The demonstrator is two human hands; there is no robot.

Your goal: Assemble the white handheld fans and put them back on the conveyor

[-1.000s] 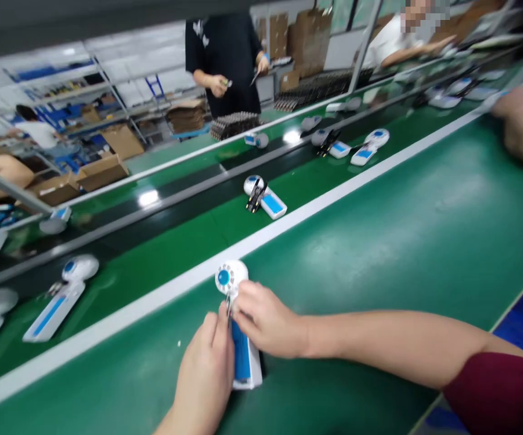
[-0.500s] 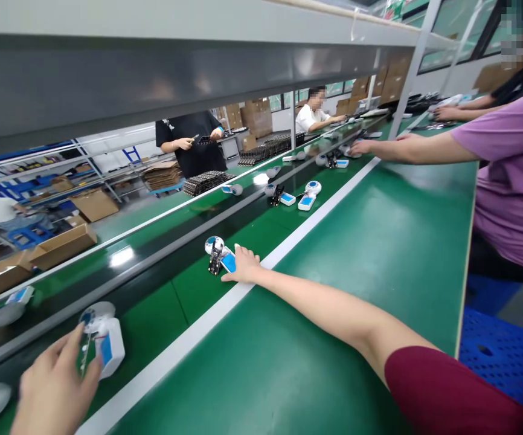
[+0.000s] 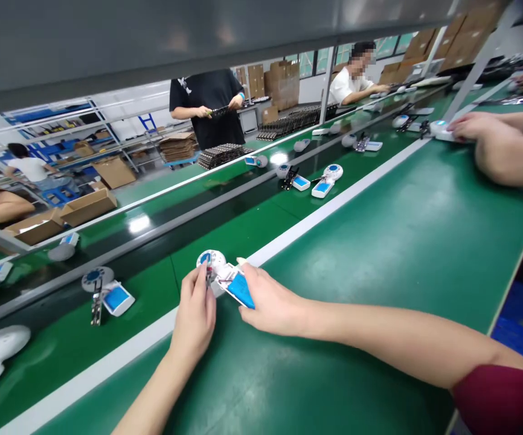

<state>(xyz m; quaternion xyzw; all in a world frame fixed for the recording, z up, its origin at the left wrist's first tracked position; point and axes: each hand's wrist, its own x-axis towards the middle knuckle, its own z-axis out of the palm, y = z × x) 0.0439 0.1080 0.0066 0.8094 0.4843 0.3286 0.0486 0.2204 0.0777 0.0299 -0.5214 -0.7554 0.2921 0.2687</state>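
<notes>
Both my hands hold one white plastic device over the white strip at the belt's near edge. It has a round head and an oblong body with a blue battery-like block in it. My right hand is closed around the body end. My left hand pinches the small circuit board beside the round head; fingers cover most of it. To the left on the green belt lies a similar device with its board hanging out.
More such devices lie along the belt. A co-worker's hands work at the right. Across the line, a person in black handles a board near stacked boards. A grey beam spans overhead.
My right hand has drawn the device off the belt toward me. My left hand has left the device at the left and come over to grip the board. The view has shifted.
</notes>
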